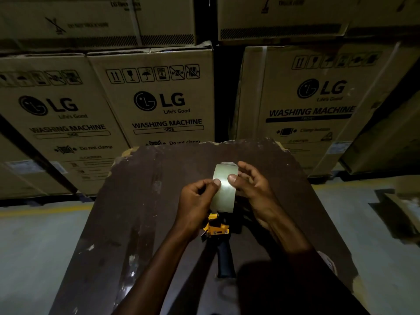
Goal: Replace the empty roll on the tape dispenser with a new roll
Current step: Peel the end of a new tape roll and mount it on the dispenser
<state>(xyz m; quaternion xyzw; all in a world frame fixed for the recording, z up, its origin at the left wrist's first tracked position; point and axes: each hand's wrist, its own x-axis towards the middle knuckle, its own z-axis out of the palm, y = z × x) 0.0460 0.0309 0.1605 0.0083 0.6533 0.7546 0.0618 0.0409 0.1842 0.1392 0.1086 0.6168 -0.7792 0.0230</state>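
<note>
New roll in hand, centre frame.
Both hands, left hand [196,201] and right hand [254,189], pinch the tape roll [223,189] above the dispenser [218,228]; next, likely seating it on the hub.

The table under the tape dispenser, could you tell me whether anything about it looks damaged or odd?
Yes. The dark table has a ragged, chipped far edge, with pale material exposed at both far corners, and pale scuffs across its top. The tape dispenser lies on it and looks intact.
</note>
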